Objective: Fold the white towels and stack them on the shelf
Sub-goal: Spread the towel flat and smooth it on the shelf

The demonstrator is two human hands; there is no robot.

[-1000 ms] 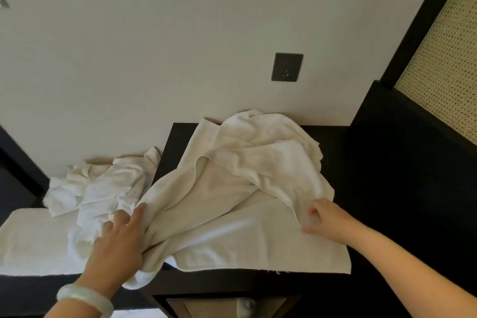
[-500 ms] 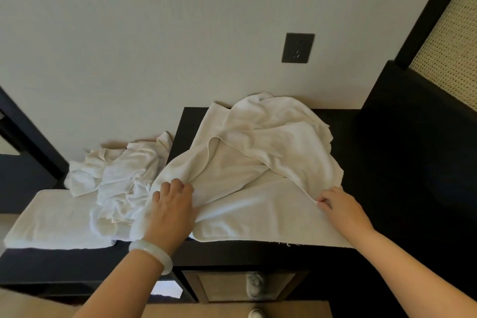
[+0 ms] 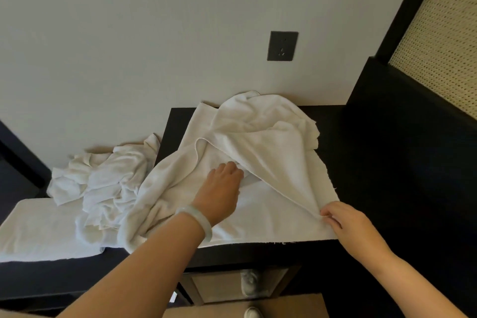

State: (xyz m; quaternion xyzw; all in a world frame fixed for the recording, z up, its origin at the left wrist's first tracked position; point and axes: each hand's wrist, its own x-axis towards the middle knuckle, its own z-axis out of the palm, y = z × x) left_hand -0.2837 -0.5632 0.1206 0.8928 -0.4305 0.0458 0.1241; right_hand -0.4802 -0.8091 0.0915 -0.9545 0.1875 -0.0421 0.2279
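Left forearm [image 3: 144,266] bare, enters from near left, reaches far and rightward; left hand [image 3: 222,192] palm down, flat on towel [image 3: 271,162], fingers [image 3: 229,168] bent at the far end, tips hidden, grip unclear. Right forearm [image 3: 413,284] bare, comes in from near right; right hand [image 3: 348,227] knuckles up, thumb and forefinger pinching towel edge at its left side, other fingers loosely curled. Hands well apart, left farther than right.

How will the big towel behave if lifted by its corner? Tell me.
Likely floppy: the big towel drapes in soft folds and sags over the cabinet's edge. Probably not slippery: the right hand holds its corner with a mere pinch.
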